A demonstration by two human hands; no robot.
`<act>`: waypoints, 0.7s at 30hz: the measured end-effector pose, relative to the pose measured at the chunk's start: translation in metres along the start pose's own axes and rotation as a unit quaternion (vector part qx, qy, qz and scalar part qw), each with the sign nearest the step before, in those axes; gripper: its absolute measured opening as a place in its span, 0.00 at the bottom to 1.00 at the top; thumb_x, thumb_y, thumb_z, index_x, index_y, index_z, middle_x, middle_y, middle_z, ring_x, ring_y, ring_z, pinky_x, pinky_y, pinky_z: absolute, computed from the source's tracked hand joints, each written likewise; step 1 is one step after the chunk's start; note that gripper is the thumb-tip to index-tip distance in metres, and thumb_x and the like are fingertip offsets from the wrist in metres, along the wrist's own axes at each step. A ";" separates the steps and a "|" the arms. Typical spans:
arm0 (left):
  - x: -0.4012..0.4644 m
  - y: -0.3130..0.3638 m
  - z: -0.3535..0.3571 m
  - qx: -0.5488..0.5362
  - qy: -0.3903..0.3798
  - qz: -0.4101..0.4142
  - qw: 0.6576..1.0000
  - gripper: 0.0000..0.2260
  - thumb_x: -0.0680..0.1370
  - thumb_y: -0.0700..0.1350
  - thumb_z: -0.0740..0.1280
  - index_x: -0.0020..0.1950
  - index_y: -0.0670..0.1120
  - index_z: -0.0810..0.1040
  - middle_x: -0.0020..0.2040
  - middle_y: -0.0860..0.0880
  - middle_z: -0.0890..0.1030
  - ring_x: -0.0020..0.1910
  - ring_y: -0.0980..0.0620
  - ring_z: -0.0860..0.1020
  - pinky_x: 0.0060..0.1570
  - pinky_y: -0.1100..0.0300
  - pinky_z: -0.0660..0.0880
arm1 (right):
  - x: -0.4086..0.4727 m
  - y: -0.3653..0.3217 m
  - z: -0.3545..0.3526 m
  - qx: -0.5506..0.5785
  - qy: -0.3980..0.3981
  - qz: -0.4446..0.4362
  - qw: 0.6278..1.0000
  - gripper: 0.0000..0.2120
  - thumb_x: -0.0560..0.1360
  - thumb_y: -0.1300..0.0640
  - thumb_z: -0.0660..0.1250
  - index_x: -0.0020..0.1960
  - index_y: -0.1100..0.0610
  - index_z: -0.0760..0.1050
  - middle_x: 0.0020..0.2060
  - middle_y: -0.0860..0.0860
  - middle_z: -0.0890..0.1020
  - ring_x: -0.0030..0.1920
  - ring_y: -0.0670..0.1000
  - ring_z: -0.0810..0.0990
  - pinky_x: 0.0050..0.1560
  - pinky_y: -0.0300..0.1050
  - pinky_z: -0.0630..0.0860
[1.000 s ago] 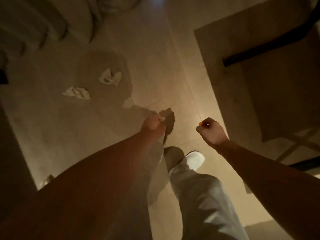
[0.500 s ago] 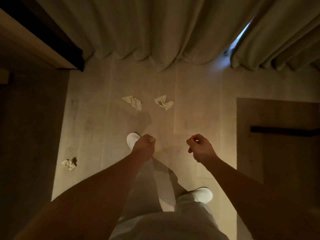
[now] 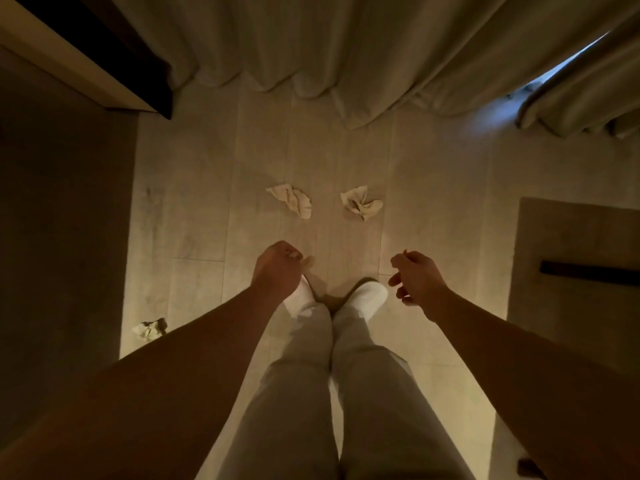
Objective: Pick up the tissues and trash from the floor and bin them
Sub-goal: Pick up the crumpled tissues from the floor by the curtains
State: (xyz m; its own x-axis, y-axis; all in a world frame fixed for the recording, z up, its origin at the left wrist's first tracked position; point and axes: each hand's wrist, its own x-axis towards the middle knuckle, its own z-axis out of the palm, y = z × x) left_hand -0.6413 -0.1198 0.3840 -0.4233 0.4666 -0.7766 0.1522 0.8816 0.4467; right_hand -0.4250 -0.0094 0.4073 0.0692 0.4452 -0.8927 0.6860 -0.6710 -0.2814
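We've squared up to the curtain (image 3: pixel 311 43) now; a second ago the view was swung off toward the rug, so the turn is done and both feet are planted side by side on the pale floor (image 3: pixel 433 220). No bin in view, so we can't tell where the drop-off is.

Dark furniture (image 3: pixel 86 57) sits at upper left, the rug (image 3: pixel 571 244) at right. Neither blocks the reach.

Both arms are out in front and lower than half a second ago. Left hand (image 3: pixel 277 268): fingers curled in, thumb tip poking out toward the floor. The small pale bit seen in that fist earlier isn't clearly visible now, so we can't tell if it's holding anything. Right hand (image 3: pixel 419 282): was a closed fist with a small orange speck, now loosened, fingers apart and hooked downward, and nothing visible in it.

Targets: left tissue (image 3: pixel 291 199) and right tissue (image 3: pixel 360 202) lie crumpled on the floor just ahead of the hands, near each other but apart, one lined up with each hand. Third scrap (image 3: pixel 149 330) is off to our left by the dark edge, well apart from the pair.

Read: approach finished, grab not yet started. Next move is likely a bend, one hand per tissue.
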 end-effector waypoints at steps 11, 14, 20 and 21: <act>0.209 -0.045 0.063 0.042 0.026 -0.002 0.999 0.07 0.77 0.47 0.65 0.46 0.44 0.73 0.39 0.51 0.75 0.43 0.46 0.76 0.36 0.58 0.68 | 0.225 -0.022 0.076 -0.115 0.002 -0.042 0.993 0.10 0.79 0.50 0.59 0.53 0.54 0.74 0.40 0.57 0.83 0.30 0.52 0.76 0.29 0.41 0.73; 0.277 -0.069 0.096 0.003 0.019 -0.027 0.999 0.17 0.75 0.49 0.70 0.61 0.46 0.71 0.50 0.51 0.80 0.51 0.45 0.80 0.50 0.53 0.78 | 0.297 -0.013 0.099 -0.145 0.006 -0.066 0.987 0.11 0.78 0.49 0.60 0.58 0.52 0.71 0.44 0.56 0.82 0.33 0.54 0.79 0.33 0.46 0.79; 0.381 -0.110 0.142 0.036 0.041 -0.050 0.997 0.36 0.74 0.56 0.70 0.75 0.53 0.53 0.63 0.43 0.79 0.54 0.41 0.80 0.52 0.46 0.78 | 0.412 0.006 0.123 -0.220 0.041 -0.131 0.966 0.33 0.76 0.46 0.60 0.79 0.47 0.54 0.52 0.53 0.80 0.46 0.59 0.84 0.44 0.56 0.84; 0.395 -0.116 0.147 0.067 0.053 -0.038 0.996 0.37 0.74 0.58 0.68 0.76 0.55 0.51 0.63 0.41 0.79 0.53 0.39 0.81 0.52 0.45 0.79 | 0.427 0.008 0.126 -0.240 0.044 -0.147 0.959 0.34 0.77 0.43 0.59 0.80 0.46 0.51 0.52 0.53 0.79 0.48 0.60 0.84 0.46 0.56 0.82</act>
State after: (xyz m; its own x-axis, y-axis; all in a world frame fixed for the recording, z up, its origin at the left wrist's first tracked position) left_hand -0.6950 -0.0275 -0.0393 -0.5290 0.3943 -0.7515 0.2311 0.9190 0.3195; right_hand -0.4811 0.1012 -0.0203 -0.1311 0.6355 -0.7609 0.9383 -0.1683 -0.3022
